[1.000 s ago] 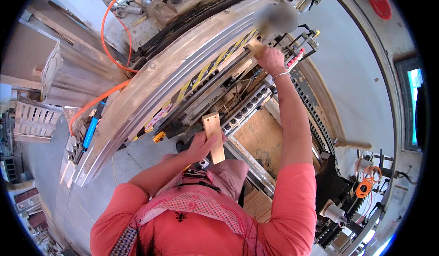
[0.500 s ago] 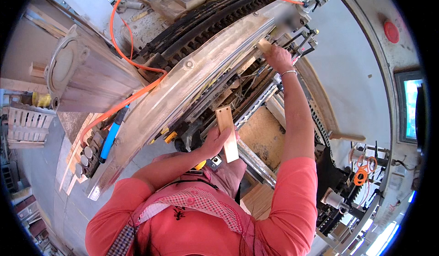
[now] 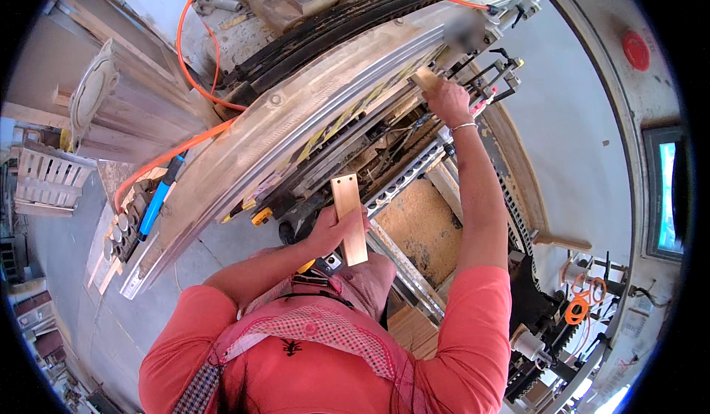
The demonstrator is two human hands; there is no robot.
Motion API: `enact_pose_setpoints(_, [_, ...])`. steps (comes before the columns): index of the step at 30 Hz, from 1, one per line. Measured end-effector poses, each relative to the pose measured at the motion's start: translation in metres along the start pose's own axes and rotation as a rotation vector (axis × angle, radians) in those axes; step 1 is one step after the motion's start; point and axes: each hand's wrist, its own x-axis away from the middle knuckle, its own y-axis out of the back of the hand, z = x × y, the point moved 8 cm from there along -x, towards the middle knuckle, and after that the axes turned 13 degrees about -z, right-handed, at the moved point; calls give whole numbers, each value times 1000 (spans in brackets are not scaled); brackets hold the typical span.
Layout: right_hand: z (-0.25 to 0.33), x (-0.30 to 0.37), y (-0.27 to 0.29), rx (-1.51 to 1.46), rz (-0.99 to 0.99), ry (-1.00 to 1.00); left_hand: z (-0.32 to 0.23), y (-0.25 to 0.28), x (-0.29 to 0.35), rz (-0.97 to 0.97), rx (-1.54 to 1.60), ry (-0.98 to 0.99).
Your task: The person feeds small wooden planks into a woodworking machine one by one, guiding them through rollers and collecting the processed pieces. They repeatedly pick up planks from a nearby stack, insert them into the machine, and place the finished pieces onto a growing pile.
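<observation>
two wood pieces, one per hand, metal beam (image 3: pixel 296 111) as reference. left hand (image 3: pixel 333 233) sat on the beam's near side, apart from it, fingers wrapped round a pale flat wooden strip (image 3: pixel 346 198), thumb across its face. right hand (image 3: pixel 449 103) reached to near the beam's right end, fingers grasping a short wooden block (image 3: pixel 425 79); couldn't tell if the block rested on the machine. progress, my read: strip's two end holes looked done; holes in the block couldn't be checked, hand covered most of it. neither piece let go yet; amount left unclear. sawdust-covered panel (image 3: pixel 418 225) lay on the beam's near side, blue tube-shaped tool (image 3: pixel 155 205) beside its left end, orange hose (image 3: pixel 166 154) looping over it.
</observation>
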Motion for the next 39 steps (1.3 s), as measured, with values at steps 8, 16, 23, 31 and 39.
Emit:
enact_pose_setpoints(8, [5, 1, 8, -21, -26, 0, -2, 1, 1, -8, -38, -47])
enact_pose_setpoints(16, [-1, -1, 2, -47, -48, -19, -3, -2, 1, -18, -56, -40])
enact_pose_setpoints(23, [-2, 0, 2, -54, -14, -26, -2, 0, -1, -40, -95, -55])
enact_pose_setpoints(31, [-1, 0, 2, -49, -38, -23, -2, 1, -1, -32, -117, -55])
enact_pose_setpoints(39, [-2, 0, 0, -35, -70, 6, -12, -6, 1, -9, -107, -73])
